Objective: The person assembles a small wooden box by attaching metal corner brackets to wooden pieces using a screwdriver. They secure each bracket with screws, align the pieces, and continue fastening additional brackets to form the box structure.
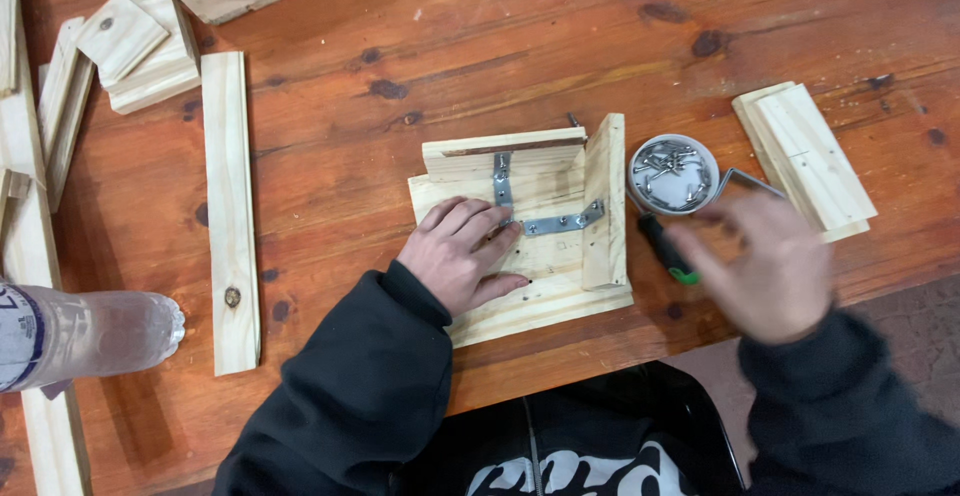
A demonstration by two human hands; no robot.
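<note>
We are pressing the left hand (pixel 462 253), fingers spread, on the wooden assembly (pixel 527 228) to steady it; right hand (pixel 770 264) blurred, finger state unclear.

- A wooden table (pixel 420 46) fills almost the whole view, its boards stained reddish-brown with dark knots scattered across them.
- The grain runs roughly from the left edge to the right edge, with pale scuffed patches toward the far right corner.
- The near edge of the table runs slantwise along the bottom right.
- Beyond that edge, at the lower right, shows a strip of dull brownish floor (pixel 915 326).
- The light is even and soft, casting only faint shadows.
</note>
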